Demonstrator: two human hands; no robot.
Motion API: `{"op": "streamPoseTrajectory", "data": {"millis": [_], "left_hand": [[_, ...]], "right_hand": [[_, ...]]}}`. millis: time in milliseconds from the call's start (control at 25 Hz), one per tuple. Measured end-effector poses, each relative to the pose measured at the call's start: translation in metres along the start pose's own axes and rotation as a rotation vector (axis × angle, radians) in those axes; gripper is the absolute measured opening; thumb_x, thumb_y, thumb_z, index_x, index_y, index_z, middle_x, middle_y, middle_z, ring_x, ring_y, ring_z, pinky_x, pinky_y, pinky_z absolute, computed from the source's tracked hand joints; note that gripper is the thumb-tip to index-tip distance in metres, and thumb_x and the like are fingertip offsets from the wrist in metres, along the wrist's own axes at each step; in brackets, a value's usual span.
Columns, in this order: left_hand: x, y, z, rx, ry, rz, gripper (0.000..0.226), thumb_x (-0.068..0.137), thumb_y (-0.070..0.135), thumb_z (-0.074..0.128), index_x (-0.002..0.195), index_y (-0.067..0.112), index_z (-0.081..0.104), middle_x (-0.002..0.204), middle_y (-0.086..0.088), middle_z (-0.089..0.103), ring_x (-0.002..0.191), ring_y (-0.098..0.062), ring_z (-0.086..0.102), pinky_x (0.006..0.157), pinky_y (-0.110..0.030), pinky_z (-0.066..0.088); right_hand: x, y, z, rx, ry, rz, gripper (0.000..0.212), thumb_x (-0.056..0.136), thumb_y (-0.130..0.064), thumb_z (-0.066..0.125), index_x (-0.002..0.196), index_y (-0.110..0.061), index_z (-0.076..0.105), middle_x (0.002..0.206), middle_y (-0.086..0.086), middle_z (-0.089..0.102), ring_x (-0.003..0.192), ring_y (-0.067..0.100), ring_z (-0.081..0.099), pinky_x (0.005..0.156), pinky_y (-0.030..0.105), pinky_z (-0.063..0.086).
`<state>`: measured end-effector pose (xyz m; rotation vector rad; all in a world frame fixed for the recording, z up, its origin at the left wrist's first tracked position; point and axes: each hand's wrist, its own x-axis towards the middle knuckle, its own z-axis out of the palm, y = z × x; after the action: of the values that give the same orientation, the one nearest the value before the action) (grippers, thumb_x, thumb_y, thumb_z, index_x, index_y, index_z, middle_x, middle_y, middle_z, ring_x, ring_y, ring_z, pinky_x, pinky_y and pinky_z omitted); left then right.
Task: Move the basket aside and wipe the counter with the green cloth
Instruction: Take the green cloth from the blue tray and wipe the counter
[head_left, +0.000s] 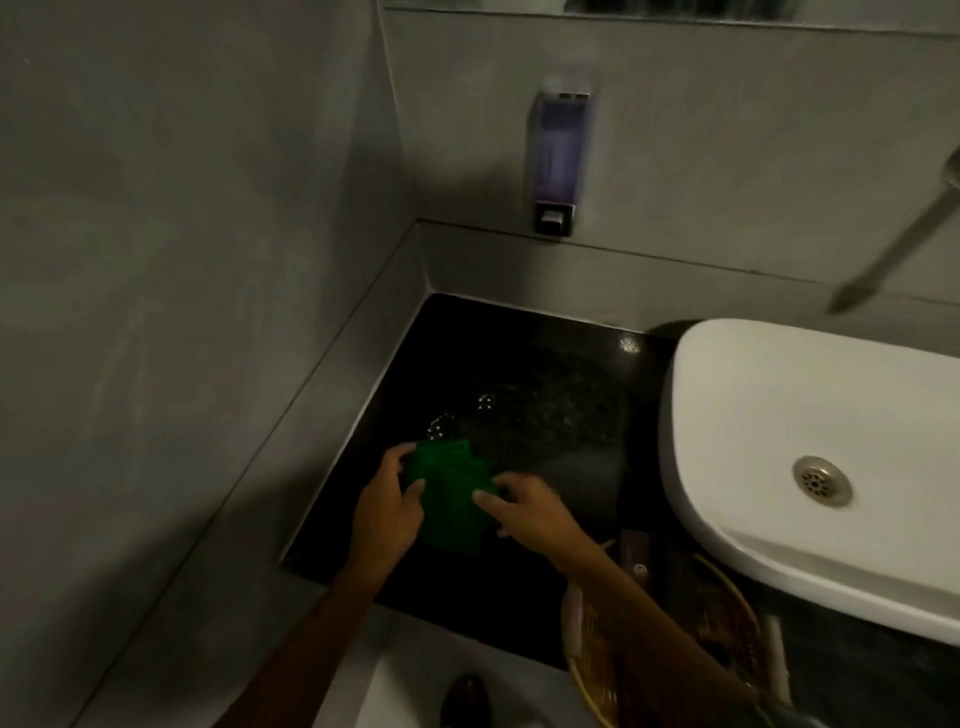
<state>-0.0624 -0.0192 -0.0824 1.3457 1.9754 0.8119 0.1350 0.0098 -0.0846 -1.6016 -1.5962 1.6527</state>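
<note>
On the dark counter (545, 374), both hands grip the green cloth (449, 499). The left hand (387, 506) pinches its left edge, the right hand (524, 506) its right. The basket (670, 644) sits near right.

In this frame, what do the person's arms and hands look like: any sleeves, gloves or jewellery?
Both hands are bare: no gloves on the left hand or the right hand, and no rings visible on the fingers. Both forearms are uncovered as far as the frame shows, with no sleeve, watch or bracelet in view. The dim light hides finer detail.
</note>
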Motion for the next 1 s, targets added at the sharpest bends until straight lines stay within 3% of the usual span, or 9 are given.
{"op": "streamPoseTrajectory", "data": {"millis": [80, 160, 200, 320, 560, 640, 720, 840, 1000], "left_hand": [[0.012, -0.031, 0.000, 0.249, 0.075, 0.132, 0.052, 0.092, 0.029, 0.057, 0.140, 0.022, 0.039, 0.148, -0.016, 0.043, 0.134, -0.037, 0.042, 0.106, -0.052, 0.041], [0.010, -0.049, 0.019, 0.559, -0.057, 0.246, 0.069, 0.089, 0.057, 0.046, 0.148, 0.027, 0.026, 0.161, -0.010, 0.016, 0.148, -0.035, 0.014, 0.116, -0.057, 0.020], [0.008, -0.054, 0.032, 0.650, -0.118, 0.271, 0.076, 0.086, 0.066, 0.039, 0.150, 0.029, 0.020, 0.163, -0.008, 0.007, 0.149, -0.035, 0.004, 0.118, -0.059, 0.012], [0.023, -0.058, 0.060, 0.683, -0.060, 0.298, 0.078, 0.085, 0.061, 0.042, 0.150, 0.022, 0.022, 0.161, -0.015, 0.016, 0.148, -0.040, 0.010, 0.113, -0.065, 0.021], [0.112, -0.009, 0.108, 0.588, 0.092, 0.103, 0.074, 0.084, 0.046, 0.046, 0.148, 0.014, 0.028, 0.155, -0.025, 0.026, 0.142, -0.046, 0.024, 0.108, -0.063, 0.031], [0.133, 0.028, 0.135, 0.623, -0.005, 0.240, 0.072, 0.085, 0.045, 0.047, 0.148, 0.015, 0.029, 0.156, -0.023, 0.026, 0.143, -0.046, 0.022, 0.111, -0.064, 0.026], [0.131, 0.042, 0.153, 0.720, -0.122, 0.493, 0.072, 0.084, 0.047, 0.043, 0.149, 0.021, 0.027, 0.158, -0.017, 0.024, 0.145, -0.042, 0.019, 0.113, -0.063, 0.024], [0.108, 0.013, 0.138, 0.838, -0.315, 0.742, 0.077, 0.080, 0.052, 0.041, 0.150, 0.031, 0.019, 0.161, -0.009, 0.019, 0.148, -0.035, 0.014, 0.112, -0.062, 0.027], [0.151, -0.021, 0.095, 0.833, -0.099, 0.582, 0.068, 0.084, 0.047, 0.044, 0.148, 0.027, 0.029, 0.157, -0.012, 0.030, 0.144, -0.038, 0.026, 0.108, -0.059, 0.035]], "right_hand": [[0.038, 0.011, -0.014, -0.194, 0.280, 0.014, 0.040, 0.091, -0.036, 0.058, 0.122, -0.011, 0.058, 0.119, 0.015, 0.066, 0.111, 0.030, 0.062, 0.094, 0.037, 0.048], [0.065, 0.030, -0.046, -0.455, 0.624, 0.092, 0.049, 0.093, -0.032, 0.054, 0.133, -0.005, 0.048, 0.138, 0.022, 0.051, 0.129, 0.035, 0.046, 0.106, 0.041, 0.038], [0.076, 0.041, -0.061, -0.576, 0.672, 0.143, 0.055, 0.093, -0.033, 0.052, 0.139, -0.004, 0.041, 0.148, 0.023, 0.040, 0.139, 0.035, 0.034, 0.112, 0.046, 0.030], [0.103, 0.069, -0.077, -0.741, 0.693, 0.214, 0.065, 0.098, -0.044, 0.037, 0.150, -0.007, 0.023, 0.160, 0.020, 0.016, 0.148, 0.033, 0.010, 0.119, 0.056, 0.012], [0.116, 0.090, -0.068, -0.828, 0.906, 0.150, 0.062, 0.096, -0.048, 0.028, 0.145, -0.010, 0.034, 0.154, 0.019, 0.033, 0.145, 0.032, 0.025, 0.117, 0.055, 0.016], [0.116, 0.089, -0.069, -0.847, 0.927, 0.152, 0.060, 0.097, -0.046, 0.030, 0.145, -0.010, 0.035, 0.154, 0.018, 0.034, 0.145, 0.031, 0.026, 0.116, 0.054, 0.016], [0.115, 0.085, -0.069, -0.843, 0.916, 0.163, 0.057, 0.098, -0.041, 0.033, 0.145, -0.011, 0.035, 0.155, 0.018, 0.033, 0.145, 0.030, 0.026, 0.117, 0.054, 0.018], [0.115, 0.084, -0.070, -0.848, 0.937, 0.166, 0.054, 0.098, -0.036, 0.035, 0.144, -0.011, 0.038, 0.154, 0.017, 0.035, 0.144, 0.029, 0.029, 0.116, 0.054, 0.022], [0.117, 0.083, -0.070, -0.821, 0.950, 0.184, 0.054, 0.097, -0.038, 0.034, 0.143, -0.012, 0.039, 0.153, 0.016, 0.037, 0.144, 0.028, 0.030, 0.116, 0.054, 0.022]]}}
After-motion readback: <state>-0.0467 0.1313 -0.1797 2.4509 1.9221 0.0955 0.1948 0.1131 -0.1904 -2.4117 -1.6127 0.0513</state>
